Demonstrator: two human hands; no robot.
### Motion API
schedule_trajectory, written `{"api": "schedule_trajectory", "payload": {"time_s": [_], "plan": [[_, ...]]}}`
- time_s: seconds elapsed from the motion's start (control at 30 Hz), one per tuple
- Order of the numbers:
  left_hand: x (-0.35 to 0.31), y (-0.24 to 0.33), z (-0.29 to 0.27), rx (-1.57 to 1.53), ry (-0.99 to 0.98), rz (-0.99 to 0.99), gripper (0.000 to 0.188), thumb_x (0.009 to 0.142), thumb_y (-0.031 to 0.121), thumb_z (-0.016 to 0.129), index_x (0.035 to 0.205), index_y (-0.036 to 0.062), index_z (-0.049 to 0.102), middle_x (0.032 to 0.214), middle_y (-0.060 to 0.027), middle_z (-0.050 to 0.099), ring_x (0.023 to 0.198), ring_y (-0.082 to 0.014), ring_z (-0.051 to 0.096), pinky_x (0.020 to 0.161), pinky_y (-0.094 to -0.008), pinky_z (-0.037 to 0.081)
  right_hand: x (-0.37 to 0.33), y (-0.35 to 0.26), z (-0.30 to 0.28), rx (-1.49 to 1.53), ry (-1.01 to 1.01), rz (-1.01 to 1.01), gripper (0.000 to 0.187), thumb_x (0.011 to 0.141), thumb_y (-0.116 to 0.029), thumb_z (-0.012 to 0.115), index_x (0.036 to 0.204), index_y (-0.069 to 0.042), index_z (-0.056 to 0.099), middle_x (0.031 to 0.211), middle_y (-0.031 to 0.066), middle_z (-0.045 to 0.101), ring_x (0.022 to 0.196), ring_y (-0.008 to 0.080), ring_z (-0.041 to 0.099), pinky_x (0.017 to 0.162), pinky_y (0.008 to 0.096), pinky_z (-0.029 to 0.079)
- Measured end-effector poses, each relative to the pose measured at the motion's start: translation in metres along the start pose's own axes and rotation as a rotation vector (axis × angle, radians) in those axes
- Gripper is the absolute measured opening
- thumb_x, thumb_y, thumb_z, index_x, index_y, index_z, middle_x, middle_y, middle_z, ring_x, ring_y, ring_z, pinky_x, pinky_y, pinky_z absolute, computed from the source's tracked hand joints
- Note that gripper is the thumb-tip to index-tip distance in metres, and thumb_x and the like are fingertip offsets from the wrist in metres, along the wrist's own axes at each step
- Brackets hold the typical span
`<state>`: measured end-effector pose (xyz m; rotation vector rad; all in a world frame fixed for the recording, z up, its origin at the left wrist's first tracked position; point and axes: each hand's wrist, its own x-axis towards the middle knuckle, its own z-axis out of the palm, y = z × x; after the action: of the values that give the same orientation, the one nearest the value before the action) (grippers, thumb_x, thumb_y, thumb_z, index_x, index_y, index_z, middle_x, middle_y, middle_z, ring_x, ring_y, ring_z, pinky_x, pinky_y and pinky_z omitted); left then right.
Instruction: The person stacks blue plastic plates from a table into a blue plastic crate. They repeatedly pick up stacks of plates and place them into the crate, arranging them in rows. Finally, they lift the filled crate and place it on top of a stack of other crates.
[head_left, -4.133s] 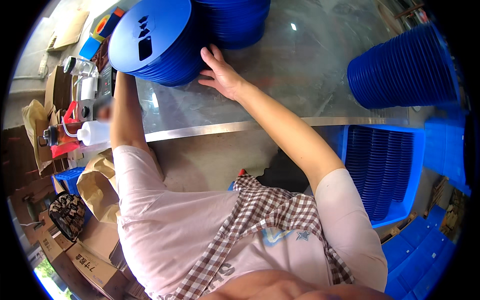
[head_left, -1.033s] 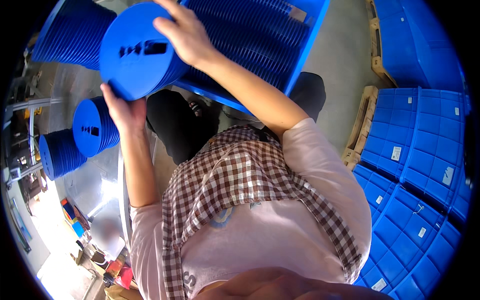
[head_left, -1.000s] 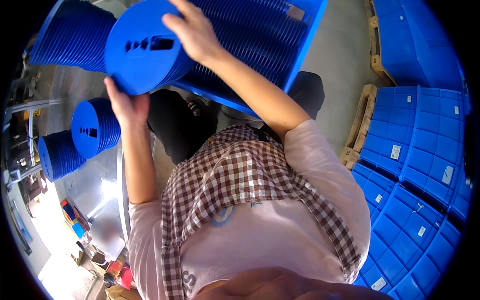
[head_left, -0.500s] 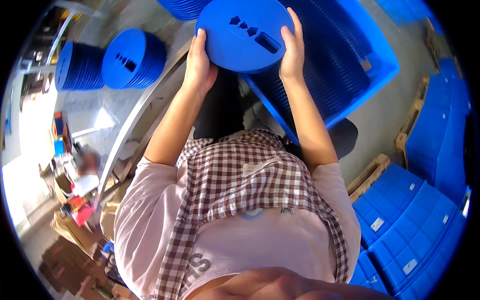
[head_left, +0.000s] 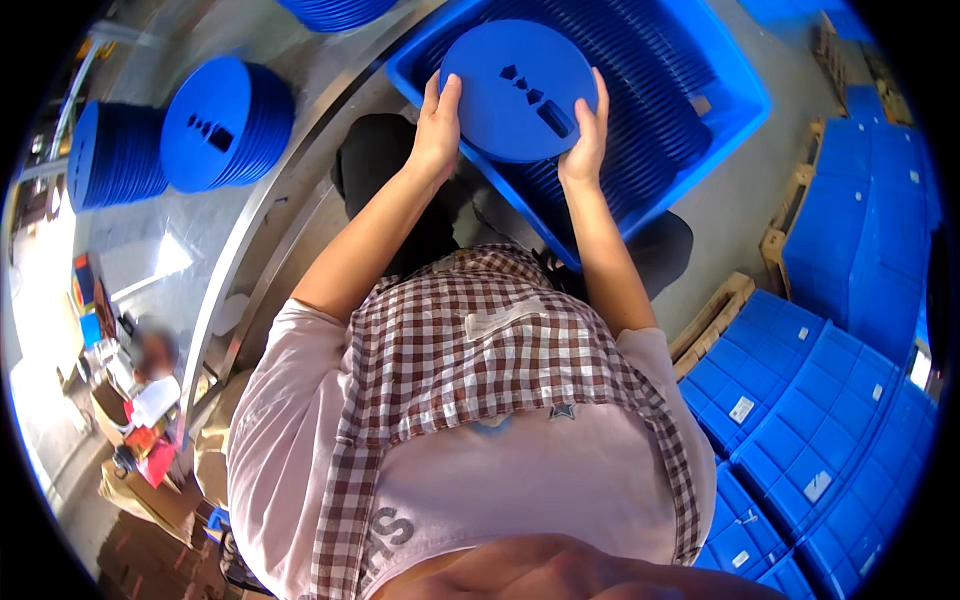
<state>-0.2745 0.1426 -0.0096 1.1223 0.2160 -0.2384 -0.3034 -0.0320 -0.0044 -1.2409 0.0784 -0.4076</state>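
Note:
I hold a stack of round blue plastic discs (head_left: 515,85) between both hands; the top disc has a few small cut-out holes. My left hand (head_left: 437,125) grips its left edge and my right hand (head_left: 587,135) grips its right edge. The stack is over a blue crate (head_left: 700,60) that is filled with rows of the same blue discs standing on edge. The crate lies in front of my knees, right of a metal table (head_left: 250,215).
Two more stacks of blue discs (head_left: 225,125) (head_left: 110,155) lie on the metal table at the upper left. Stacked blue crates (head_left: 800,400) on wooden pallets (head_left: 715,320) fill the right side. Cardboard boxes and small items (head_left: 145,440) sit at the lower left.
I have turned from the table toward the crate. The disc stack has moved from beside the table down over the crate, with both hands now on its opposite edges.

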Motion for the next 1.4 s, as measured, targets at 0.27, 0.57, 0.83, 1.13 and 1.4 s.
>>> {"api": "schedule_trajectory", "payload": {"time_s": [0.27,0.57,0.83,1.13,1.4], "plan": [[-0.005,-0.025,0.014,0.148,0.023,-0.071,0.058,0.096,0.036,0.047,0.137,-0.0015,0.029,0.13,-0.0162,0.046,0.12,-0.0246,0.045,0.102,-0.0354,0.037,-0.017,0.02,-0.035,0.065,0.08,0.071,0.061,0.087,-0.022,0.052,0.141,-0.003,0.031,0.138,0.0142,0.041,0.127,0.0257,0.038,0.107,0.0366,0.028],[-0.009,0.001,0.06,-0.036,-0.121,-0.004,0.043,0.099,0.035,0.042,0.129,0.0039,0.04,0.122,-0.0104,0.052,0.112,-0.0219,0.052,0.097,-0.0375,0.042,0.003,-0.029,-0.047,-0.105,0.085,-0.066,0.059,0.089,-0.026,0.052,0.142,-0.01,0.032,0.139,0.0132,0.041,0.127,0.0259,0.04,0.108,0.0367,0.028],[0.014,-0.03,0.201,0.238,-0.513,-0.263,0.064,0.097,0.048,0.036,0.14,0.0045,0.016,0.141,-0.0268,0.027,0.13,-0.0427,0.033,0.1,-0.0571,0.037,0.069,-0.142,-0.188,-0.669,0.168,-0.005,0.048,0.089,-0.025,0.056,0.136,-0.016,0.047,0.135,0.0139,0.047,0.124,0.0245,0.044,0.104,0.0359,0.035],[0.024,-0.083,0.307,0.071,-0.672,-0.795,0.056,0.102,0.039,0.019,0.141,-0.0005,0.02,0.137,-0.0255,0.037,0.121,-0.0388,0.046,0.1,-0.0478,0.042,0.139,-0.204,-0.287,-1.011,0.105,0.407,0.047,0.089,-0.026,0.05,0.134,-0.015,0.049,0.133,0.0158,0.05,0.126,0.0291,0.045,0.104,0.0349,0.036],[0.048,-0.097,0.322,-0.133,-0.62,-0.949,0.058,0.102,0.038,0.018,0.142,-0.0027,0.013,0.134,-0.0321,0.037,0.12,-0.041,0.047,0.099,-0.0469,0.044,0.222,-0.199,-0.33,-1.378,-0.242,0.502,0.04,0.087,-0.013,0.05,0.124,0.001,0.054,0.117,0.0149,0.061,0.11,0.0232,0.053,0.098,0.0297,0.039]]}}
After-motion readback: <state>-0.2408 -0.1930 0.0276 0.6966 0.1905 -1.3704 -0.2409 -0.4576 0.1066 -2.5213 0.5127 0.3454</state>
